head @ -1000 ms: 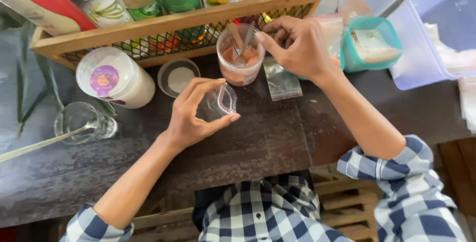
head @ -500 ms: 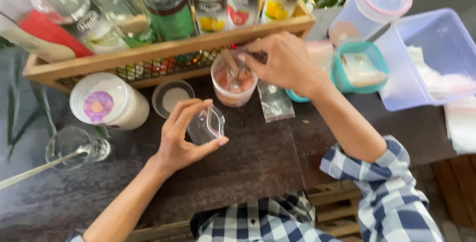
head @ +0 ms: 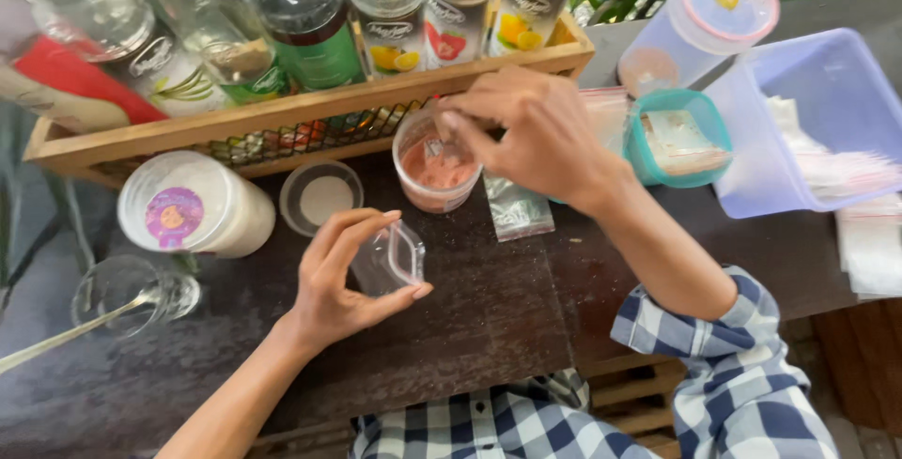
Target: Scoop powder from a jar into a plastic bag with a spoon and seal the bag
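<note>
Left hand [head: 343,280], centre of the frame: grip closed around a small clear plastic bag [head: 390,257], thumb and fingers holding its mouth open just above the dark counter [head: 489,309]. Right hand [head: 536,135], upper centre: fingers pinched on a small scoop handle dipped into the clear cup of pink powder [head: 437,168]; the scoop itself is mostly hidden by the fingers. The cup stands just in front of the wooden crate of bottles [head: 310,111]. A lidded white tub [head: 193,210] and a small round container [head: 321,198] sit at left.

Judgement: keep the bag mouth wide and tilted towards the cup, bring it close beside the rim, lift a level scoop, and tip slowly, so no powder falls on the counter.
</note>
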